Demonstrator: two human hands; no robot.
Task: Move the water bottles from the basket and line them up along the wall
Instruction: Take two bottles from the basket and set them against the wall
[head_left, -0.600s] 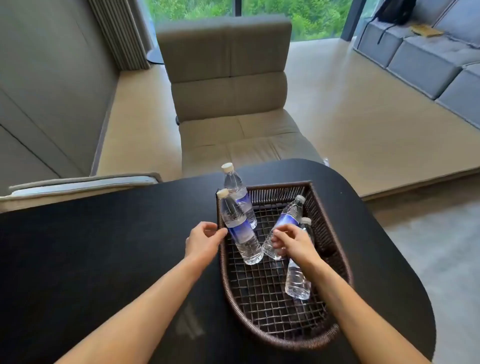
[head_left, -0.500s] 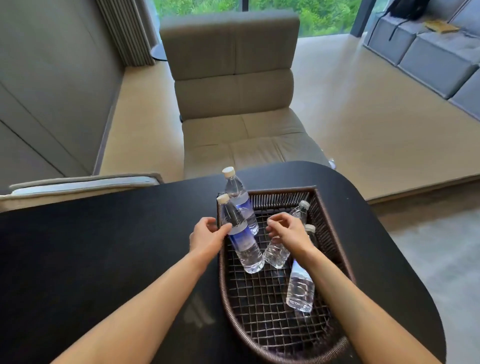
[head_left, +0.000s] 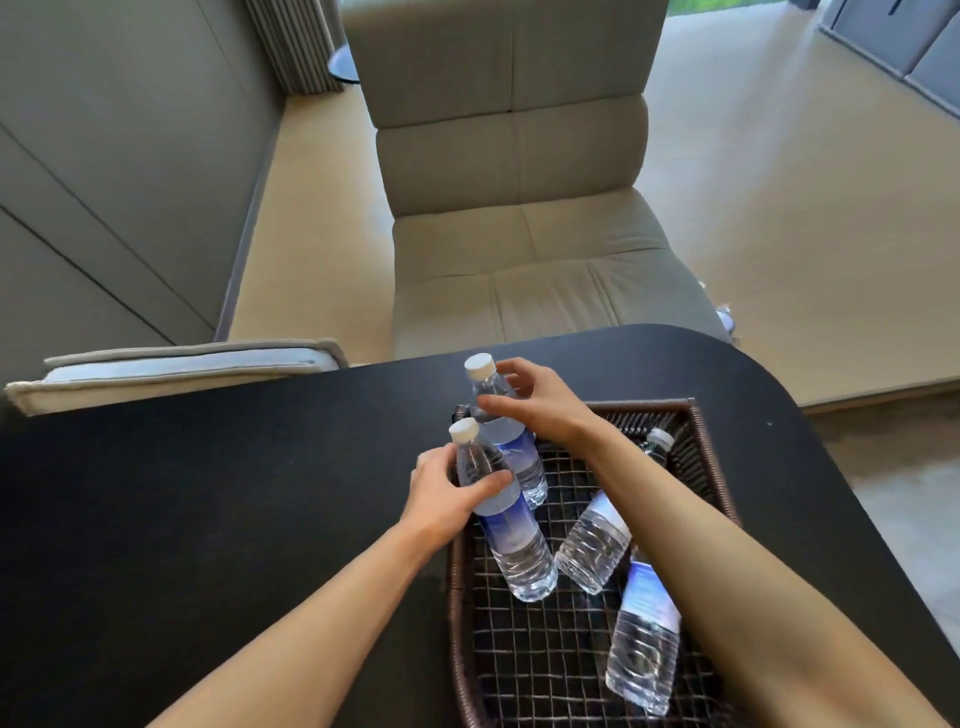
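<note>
A dark woven basket (head_left: 698, 457) sits on the black table (head_left: 208, 519) and holds several clear water bottles with blue labels and white caps. My left hand (head_left: 447, 493) wraps around the near upright bottle (head_left: 511, 535) at the basket's left edge. My right hand (head_left: 540, 405) curls around the neck of the far upright bottle (head_left: 511, 447), its fingers closing on it. A third bottle (head_left: 597, 540) leans in the middle under my right forearm. A fourth bottle (head_left: 647, 639) lies toward the basket's near right.
A beige padded chair (head_left: 519, 249) stands just beyond the table's far edge. The grey wall (head_left: 104, 182) runs along the left, with a cushioned bench edge (head_left: 171, 364) below it. The table's rounded right edge (head_left: 810, 426) drops to the floor.
My right hand left the middle bottles and reached forward to the far upright bottle. My left hand closed around the near upright bottle. The view tilted down and closer.
</note>
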